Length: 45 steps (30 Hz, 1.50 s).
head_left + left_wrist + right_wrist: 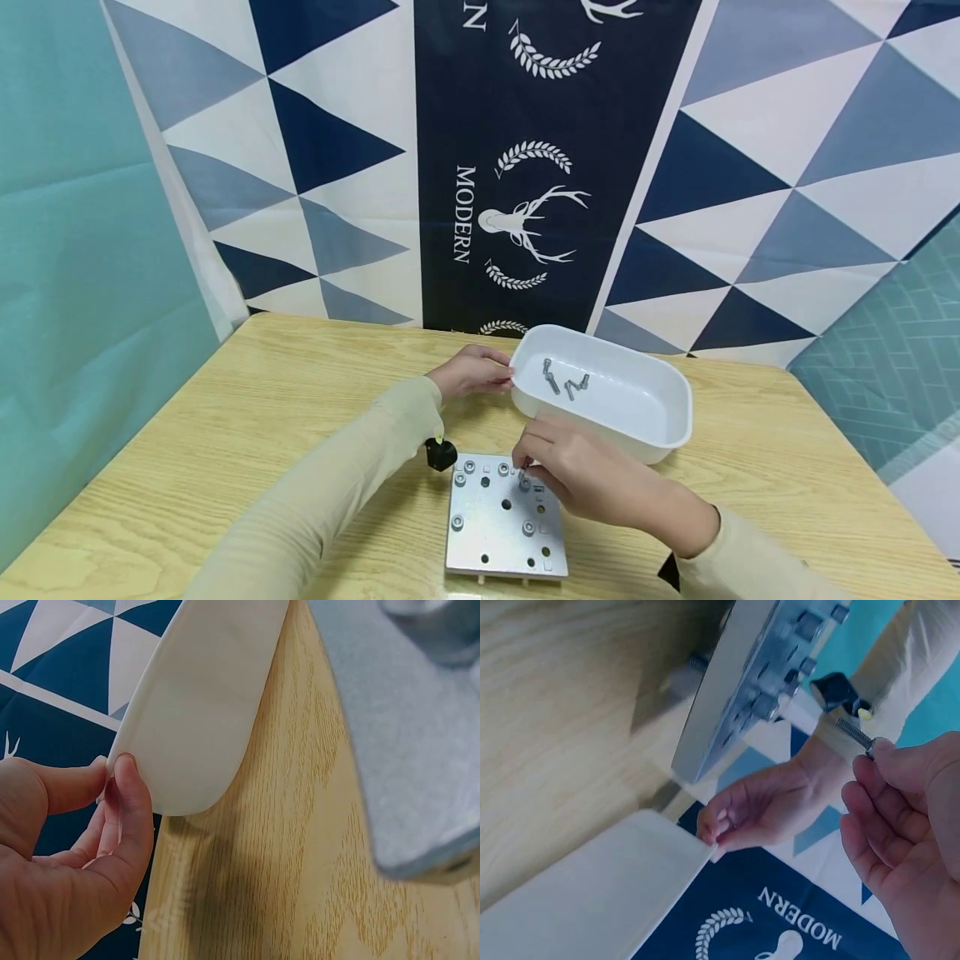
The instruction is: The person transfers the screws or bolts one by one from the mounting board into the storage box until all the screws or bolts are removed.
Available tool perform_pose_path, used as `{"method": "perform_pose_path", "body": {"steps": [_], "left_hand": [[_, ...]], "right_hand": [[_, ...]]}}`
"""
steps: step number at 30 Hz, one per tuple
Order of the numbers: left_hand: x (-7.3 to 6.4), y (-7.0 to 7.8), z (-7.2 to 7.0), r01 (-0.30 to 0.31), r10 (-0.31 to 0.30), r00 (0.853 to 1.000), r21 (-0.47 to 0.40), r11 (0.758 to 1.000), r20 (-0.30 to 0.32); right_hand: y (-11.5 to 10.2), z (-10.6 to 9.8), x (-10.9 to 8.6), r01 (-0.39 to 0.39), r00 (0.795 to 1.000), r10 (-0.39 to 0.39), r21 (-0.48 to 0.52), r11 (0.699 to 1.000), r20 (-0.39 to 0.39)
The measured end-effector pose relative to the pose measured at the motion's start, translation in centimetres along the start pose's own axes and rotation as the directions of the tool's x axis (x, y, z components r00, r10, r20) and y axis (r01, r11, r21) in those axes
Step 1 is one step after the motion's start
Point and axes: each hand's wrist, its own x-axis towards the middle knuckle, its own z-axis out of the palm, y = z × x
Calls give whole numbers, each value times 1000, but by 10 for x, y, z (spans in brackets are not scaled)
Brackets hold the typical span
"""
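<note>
My left hand (471,372) pinches the rim at the left end of a white plastic tray (191,712) between thumb and fingers. Several socket-head screws (552,383) lie inside the tray, toward its left half. In front of it is a flat silver metal plate (491,540) with drilled holes, some filled by screws (457,522). My right hand (592,475) is over the plate's far right corner. Between its thumb and forefinger it pinches a screw (855,736), threaded end pointing away from the fingers in the right wrist view.
The plate stands raised on short legs (482,579) on a wood-grain table (330,358). A small black object (441,455) shows by the left forearm. Behind the table hangs a patterned cloth (360,167), with a teal panel (82,250) at the left.
</note>
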Motion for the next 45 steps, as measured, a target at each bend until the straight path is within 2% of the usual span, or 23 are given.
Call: {"method": "perform_pose_path", "body": {"steps": [7, 17, 24, 31, 37, 45], "left_hand": [[0, 0, 0, -6, 6, 1000, 10, 1000, -10], [1, -1, 1, -15, 15, 1000, -9, 1000, -7], [2, 0, 0, -18, 18, 1000, -6, 1000, -12], [2, 0, -1, -8, 8, 1000, -21, 1000, 13], [3, 1, -2, -8, 8, 1000, -20, 1000, 7], [3, 0, -2, -9, 10, 1000, -15, 1000, 12]], "right_hand": [[14, -2, 2, -14, 1000, 13, -47, 999, -11], [40, -10, -1, -121, 992, 122, -35, 992, 25], [62, -15, -3, -204, 978, 206, -71, 976, 24], [85, -17, -4, -225, 971, 230, -82, 971, 60], [105, -15, 0, -257, 962, 264, -96, 962, 71], [126, -14, 6, -307, 940, 317, -90, 947, 125]]}}
